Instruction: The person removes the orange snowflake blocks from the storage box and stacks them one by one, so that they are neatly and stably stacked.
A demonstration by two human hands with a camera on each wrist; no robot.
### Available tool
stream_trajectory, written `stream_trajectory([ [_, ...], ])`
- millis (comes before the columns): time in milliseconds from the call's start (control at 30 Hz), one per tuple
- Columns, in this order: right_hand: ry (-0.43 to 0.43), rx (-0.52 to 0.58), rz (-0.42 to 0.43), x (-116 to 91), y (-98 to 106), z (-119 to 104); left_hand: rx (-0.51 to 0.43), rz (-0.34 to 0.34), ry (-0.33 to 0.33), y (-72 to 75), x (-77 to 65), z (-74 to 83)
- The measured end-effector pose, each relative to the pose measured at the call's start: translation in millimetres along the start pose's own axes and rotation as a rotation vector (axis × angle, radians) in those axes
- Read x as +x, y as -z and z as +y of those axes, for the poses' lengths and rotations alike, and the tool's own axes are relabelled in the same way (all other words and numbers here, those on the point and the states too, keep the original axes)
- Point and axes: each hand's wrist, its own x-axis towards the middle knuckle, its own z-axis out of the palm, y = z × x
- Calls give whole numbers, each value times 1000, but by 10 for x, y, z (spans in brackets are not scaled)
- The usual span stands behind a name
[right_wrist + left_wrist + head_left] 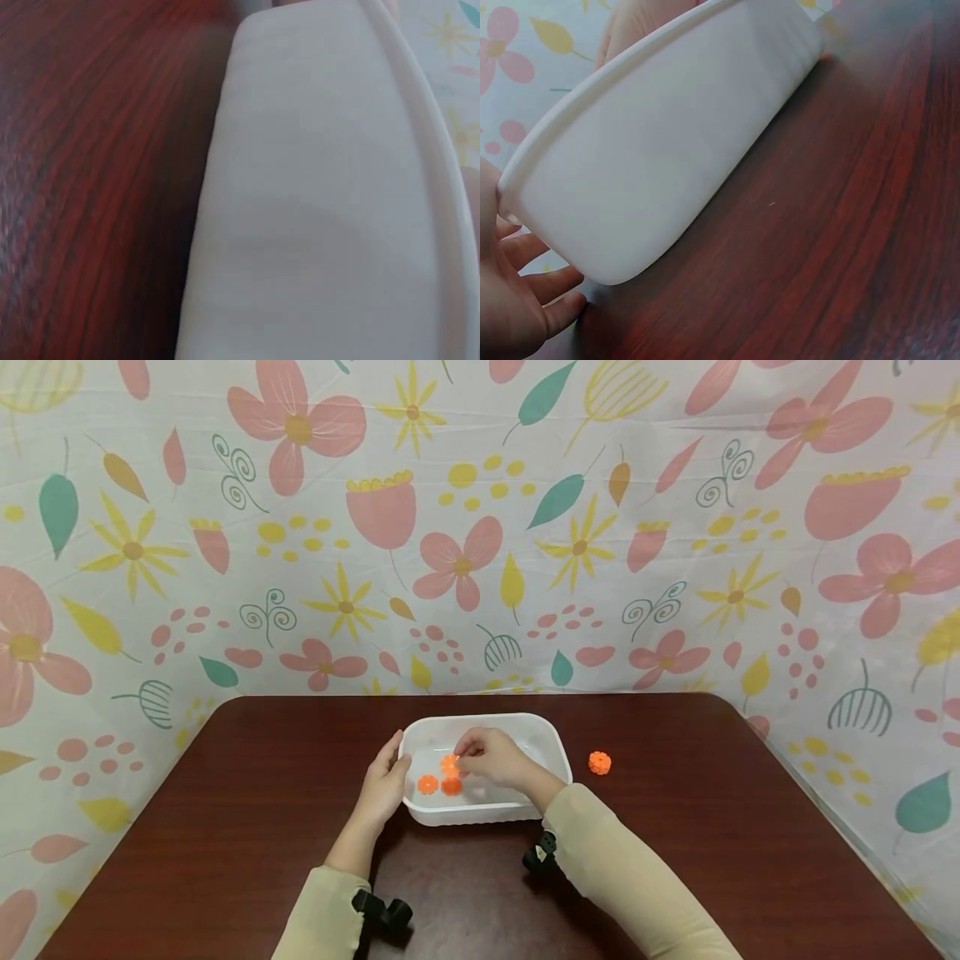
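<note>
A white rectangular dish (480, 815) stands on the table with several orange, flower-shaped carrot slices (427, 784) lying on its floor, left of centre. My left hand (382, 789) holds the dish by its left end, thumb at the rim; in the left wrist view its fingers (547, 285) lie along the outer wall. Over the inside of the dish, my right hand (495, 758) reaches down and pinches a carrot slice (449, 763) at the fingertips. The right wrist view is mostly filled by the dish's outer side (315, 187), which hides the right fingers.
A small stack of orange carrot slices (599, 762) sits on the dark red-brown table (697, 827), to the right of the dish. Behind the table's far edge hangs a flower-patterned cloth (465, 635). Black wrist cameras (384, 910) are strapped near both sleeves.
</note>
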Motion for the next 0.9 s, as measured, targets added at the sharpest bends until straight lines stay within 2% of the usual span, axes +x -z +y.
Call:
stream_trajectory([
  [367,10,71,53,-102,194,66,0,-17,-3,11,8,-4],
  [700,3,121,98,-203,348,102,-19,-52,23,35,3,40],
  [900,-31,143,125,-255,430,128,-69,-22,45,-14,-21,61],
])
